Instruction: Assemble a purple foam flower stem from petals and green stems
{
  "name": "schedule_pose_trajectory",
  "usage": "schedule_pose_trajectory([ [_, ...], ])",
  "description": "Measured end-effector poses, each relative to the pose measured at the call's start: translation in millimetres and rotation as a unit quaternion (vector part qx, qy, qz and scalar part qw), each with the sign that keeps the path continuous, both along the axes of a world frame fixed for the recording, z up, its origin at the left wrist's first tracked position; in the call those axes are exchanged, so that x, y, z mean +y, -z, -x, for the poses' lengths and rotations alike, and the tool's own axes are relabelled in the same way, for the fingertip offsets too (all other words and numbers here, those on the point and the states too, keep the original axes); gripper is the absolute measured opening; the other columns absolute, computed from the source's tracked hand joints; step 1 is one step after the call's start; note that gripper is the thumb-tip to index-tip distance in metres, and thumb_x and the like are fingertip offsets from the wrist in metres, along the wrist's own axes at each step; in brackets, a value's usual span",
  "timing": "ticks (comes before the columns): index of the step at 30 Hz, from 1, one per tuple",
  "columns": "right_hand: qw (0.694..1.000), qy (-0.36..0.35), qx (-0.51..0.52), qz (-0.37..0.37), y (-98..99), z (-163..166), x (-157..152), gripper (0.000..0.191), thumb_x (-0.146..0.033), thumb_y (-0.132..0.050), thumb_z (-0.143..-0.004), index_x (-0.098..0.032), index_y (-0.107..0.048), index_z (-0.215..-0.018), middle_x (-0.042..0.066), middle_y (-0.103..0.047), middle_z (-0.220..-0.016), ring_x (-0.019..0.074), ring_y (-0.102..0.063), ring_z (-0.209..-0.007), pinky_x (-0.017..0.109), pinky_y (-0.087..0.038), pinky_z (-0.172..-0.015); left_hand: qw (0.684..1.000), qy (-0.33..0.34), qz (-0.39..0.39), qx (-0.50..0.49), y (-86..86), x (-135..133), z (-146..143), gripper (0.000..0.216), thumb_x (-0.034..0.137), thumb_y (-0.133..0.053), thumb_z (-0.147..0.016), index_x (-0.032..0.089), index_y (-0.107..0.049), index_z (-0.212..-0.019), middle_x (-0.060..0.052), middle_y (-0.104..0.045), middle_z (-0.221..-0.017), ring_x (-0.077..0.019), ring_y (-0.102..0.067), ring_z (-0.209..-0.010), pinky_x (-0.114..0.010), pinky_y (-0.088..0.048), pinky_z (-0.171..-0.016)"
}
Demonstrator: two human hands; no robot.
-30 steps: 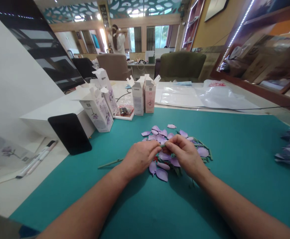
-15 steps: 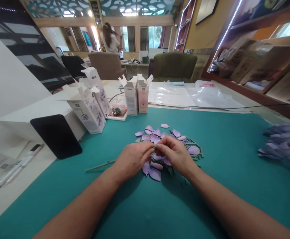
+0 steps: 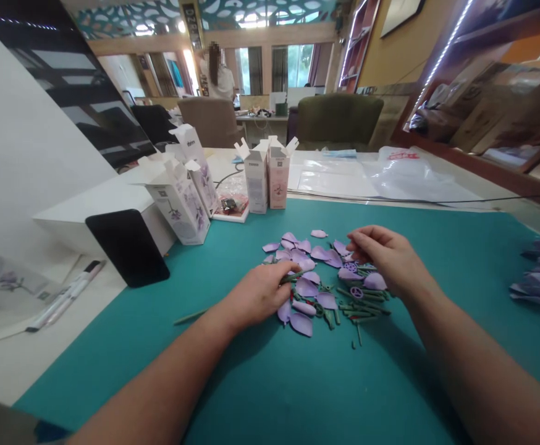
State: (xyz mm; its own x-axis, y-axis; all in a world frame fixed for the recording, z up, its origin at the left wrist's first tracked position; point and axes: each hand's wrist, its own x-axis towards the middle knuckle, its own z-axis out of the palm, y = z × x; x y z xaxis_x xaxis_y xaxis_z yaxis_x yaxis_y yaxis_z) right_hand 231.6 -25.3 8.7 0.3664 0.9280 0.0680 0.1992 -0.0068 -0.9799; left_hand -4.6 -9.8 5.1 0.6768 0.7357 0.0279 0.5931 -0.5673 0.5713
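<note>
While hands stand well apart, left hand point(image 3: 256, 293) pinches short green stem point(image 3: 295, 276), its long axis running crosswise toward right hand point(image 3: 383, 256). Right hand hovers open, fingers curled, above purple foam petals point(image 3: 307, 287) and loose green stem pieces point(image 3: 362, 307) on teal mat point(image 3: 437, 259).

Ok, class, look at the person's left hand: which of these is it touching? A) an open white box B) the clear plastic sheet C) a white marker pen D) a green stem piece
D: the fingers of the left hand lie on the green stem piece, which sits beside the lilac petals.
</note>
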Motion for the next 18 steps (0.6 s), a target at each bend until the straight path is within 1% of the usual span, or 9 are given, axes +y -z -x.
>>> schedule_pose_trajectory([
  [4, 1.0, 0.014, -0.012, -0.004, -3.5, -7, 0, 0.023, -0.035, -0.065, -0.068, -0.017, -0.065, -0.082, 0.003, -0.066, -0.066, 0.0122, -0.056, -0.056, 0.026, -0.045, -0.054, 0.998, 0.002, 0.058, -0.028, -4.2, 1, 2, 0.041, 0.018, -0.047, -0.08, 0.018, -0.055, -0.12, -0.007, -0.065, -0.11, -0.0194, -0.06, -0.09, -0.029, -0.045, -0.078],
  [6, 1.0, 0.017, -0.018, -0.005, -4.9, -10, 0, 0.024, -0.034, -0.064, -0.069, -0.016, -0.065, -0.084, 0.003, -0.066, -0.067, 0.0125, -0.055, -0.056, 0.027, -0.044, -0.054, 0.994, 0.001, 0.104, -0.043, -6.9, 1, 2, 0.041, 0.021, -0.046, -0.082, 0.017, -0.053, -0.122, -0.007, -0.066, -0.103, -0.0183, -0.06, -0.084, -0.029, -0.046, -0.073],
  [8, 1.0, 0.016, -0.025, -0.007, -5.4, -12, 0, 0.025, -0.035, -0.063, -0.069, -0.016, -0.065, -0.085, 0.004, -0.066, -0.068, 0.0129, -0.055, -0.057, 0.027, -0.044, -0.054, 0.985, 0.002, 0.161, -0.068, -8.8, 2, 3, 0.038, 0.029, -0.044, -0.085, 0.016, -0.053, -0.121, -0.006, -0.066, -0.093, -0.0163, -0.059, -0.075, -0.028, -0.046, -0.068],
  [10, 0.999, 0.005, -0.04, -0.007, -5.2, -14, 0, 0.026, -0.036, -0.062, -0.07, -0.016, -0.065, -0.086, 0.004, -0.066, -0.07, 0.0132, -0.055, -0.058, 0.028, -0.044, -0.054, 0.973, 0.008, 0.207, -0.102, -9.3, 3, 4, 0.038, 0.039, -0.04, -0.089, 0.015, -0.055, -0.114, -0.005, -0.066, -0.086, -0.0138, -0.056, -0.067, -0.026, -0.045, -0.064],
  [12, 0.998, -0.017, -0.061, 0.003, -4.6, -15, 0, 0.026, -0.036, -0.06, -0.07, -0.016, -0.066, -0.086, 0.004, -0.066, -0.07, 0.0134, -0.056, -0.058, 0.028, -0.044, -0.054, 0.963, 0.009, 0.235, -0.132, -8.2, 4, 5, 0.044, 0.048, -0.035, -0.09, 0.015, -0.058, -0.109, -0.005, -0.065, -0.084, -0.0118, -0.053, -0.061, -0.025, -0.043, -0.06],
  [14, 0.995, -0.048, -0.084, 0.024, -3.6, -14, 0, 0.024, -0.034, -0.059, -0.071, -0.017, -0.066, -0.086, 0.003, -0.066, -0.07, 0.0133, -0.056, -0.058, 0.027, -0.045, -0.055, 0.955, 0.002, 0.259, -0.147, -6.1, 6, 6, 0.05, 0.054, -0.033, -0.09, 0.015, -0.057, -0.109, -0.005, -0.065, -0.085, -0.0111, -0.052, -0.058, -0.025, -0.041, -0.057],
  [16, 0.988, -0.094, -0.111, 0.043, -1.9, -11, -1, 0.021, -0.031, -0.059, -0.071, -0.018, -0.066, -0.085, 0.002, -0.067, -0.07, 0.0137, -0.057, -0.06, 0.027, -0.046, -0.058, 0.946, -0.006, 0.284, -0.156, -3.9, 8, 6, 0.055, 0.058, -0.033, -0.088, 0.015, -0.056, -0.112, -0.006, -0.066, -0.085, -0.0111, -0.053, -0.058, -0.024, -0.039, -0.053],
  [18, 0.975, -0.154, -0.152, 0.057, 0.5, -7, -3, 0.019, -0.028, -0.057, -0.071, -0.019, -0.067, -0.086, 0.002, -0.068, -0.072, 0.0149, -0.059, -0.064, 0.028, -0.048, -0.061, 0.94, -0.012, 0.301, -0.161, -3.2, 9, 6, 0.055, 0.059, -0.034, -0.087, 0.015, -0.055, -0.113, -0.006, -0.066, -0.085, -0.011, -0.053, -0.058, -0.023, -0.039, -0.052],
])
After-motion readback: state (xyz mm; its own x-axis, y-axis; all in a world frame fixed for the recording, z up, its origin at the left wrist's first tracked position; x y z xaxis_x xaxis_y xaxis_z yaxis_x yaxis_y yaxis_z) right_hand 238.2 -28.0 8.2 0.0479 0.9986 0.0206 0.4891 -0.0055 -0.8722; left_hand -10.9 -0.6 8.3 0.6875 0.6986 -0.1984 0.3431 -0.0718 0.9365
